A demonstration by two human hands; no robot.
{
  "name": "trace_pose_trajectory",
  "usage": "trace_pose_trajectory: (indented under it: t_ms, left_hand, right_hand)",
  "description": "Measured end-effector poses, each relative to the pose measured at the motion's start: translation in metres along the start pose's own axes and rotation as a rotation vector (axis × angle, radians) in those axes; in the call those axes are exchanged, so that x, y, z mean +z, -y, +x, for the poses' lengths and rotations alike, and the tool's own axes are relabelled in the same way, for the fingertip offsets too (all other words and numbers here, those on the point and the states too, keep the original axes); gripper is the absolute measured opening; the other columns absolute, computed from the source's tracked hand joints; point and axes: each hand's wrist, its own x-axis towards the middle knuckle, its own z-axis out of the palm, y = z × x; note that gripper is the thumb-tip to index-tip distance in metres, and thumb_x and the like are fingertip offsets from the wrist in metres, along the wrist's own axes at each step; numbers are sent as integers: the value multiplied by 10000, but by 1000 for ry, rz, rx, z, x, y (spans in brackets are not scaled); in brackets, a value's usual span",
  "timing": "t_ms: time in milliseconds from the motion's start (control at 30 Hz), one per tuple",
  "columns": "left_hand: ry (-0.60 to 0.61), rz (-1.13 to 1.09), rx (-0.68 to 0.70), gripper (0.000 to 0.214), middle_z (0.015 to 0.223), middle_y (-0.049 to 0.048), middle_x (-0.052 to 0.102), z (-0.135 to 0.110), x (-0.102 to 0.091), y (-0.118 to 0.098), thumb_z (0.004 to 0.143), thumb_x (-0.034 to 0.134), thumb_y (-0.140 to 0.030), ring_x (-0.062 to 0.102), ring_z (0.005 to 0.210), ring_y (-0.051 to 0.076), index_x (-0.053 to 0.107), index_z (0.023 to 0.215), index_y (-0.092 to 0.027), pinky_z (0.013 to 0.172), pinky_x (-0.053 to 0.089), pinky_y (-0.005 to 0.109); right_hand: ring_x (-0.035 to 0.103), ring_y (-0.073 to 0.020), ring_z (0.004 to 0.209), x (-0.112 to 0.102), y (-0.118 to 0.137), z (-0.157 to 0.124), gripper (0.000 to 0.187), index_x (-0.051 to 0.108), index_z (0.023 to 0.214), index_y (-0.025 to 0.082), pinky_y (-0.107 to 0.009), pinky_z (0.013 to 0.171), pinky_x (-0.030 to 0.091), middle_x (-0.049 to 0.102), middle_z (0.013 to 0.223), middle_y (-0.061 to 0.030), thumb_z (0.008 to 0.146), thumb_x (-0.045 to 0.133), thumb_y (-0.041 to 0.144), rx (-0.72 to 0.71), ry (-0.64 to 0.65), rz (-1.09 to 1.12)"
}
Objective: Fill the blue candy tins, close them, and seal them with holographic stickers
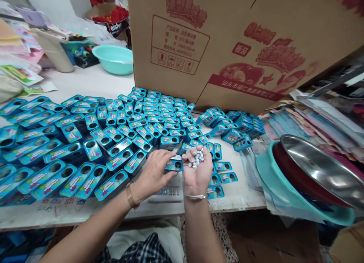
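Note:
My left hand [152, 174] has its thumb and fingers around a small blue candy box [173, 165] with a round dark hole in its top. Beside it, my right hand [196, 183] is cupped palm up around a little heap of small pale candies [196, 159], its fingers curled over toward the box. A digital scale [167, 194] lies beneath the hands, its display lit and partly hidden. Rows of matching blue boxes [113, 155], holes upward, crowd the table on the left and behind my hands. Several more boxes [224, 166] stand right of my right hand.
A large printed cardboard carton [227, 39] stands at the back. To the right are stacked basins with a steel bowl [327, 172] on top and flat printed sheets [321, 122]. A turquoise bowl [113, 60] and a beige cup [54, 50] stand at the back left.

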Motion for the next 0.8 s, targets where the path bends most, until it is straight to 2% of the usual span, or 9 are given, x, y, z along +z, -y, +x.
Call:
trace_pose_trajectory:
  t_ms: [300, 533, 800]
  left_hand:
    - [4, 10, 2, 487, 1226, 90, 582, 0, 0, -1, 796, 705, -277, 520, 1135, 265, 526, 1244, -219, 978, 410, 456]
    - [23, 14, -13, 480, 1216, 81, 586, 1, 1, -3, 785, 705, -241, 519, 1127, 258, 538, 1234, -216, 975, 406, 446]
    - [11, 3, -7, 484, 1224, 83, 579, 0, 1, -2, 786, 697, -230, 515, 1136, 257, 526, 1238, -219, 978, 407, 446]
  right_hand:
    - [374, -55, 469, 1, -3, 0, 187, 483, 748, 199, -194, 492, 365, 444, 598, 84, 832, 566, 344, -36, -25, -44]
    - [347, -46, 462, -2, -7, 5, 191, 525, 743, 185, -184, 500, 365, 483, 613, 69, 839, 573, 342, -194, 6, -168]
    - [351, -42, 468, 2, -10, 3, 190, 544, 760, 180, -174, 479, 334, 484, 618, 63, 851, 574, 344, -230, 18, -222]
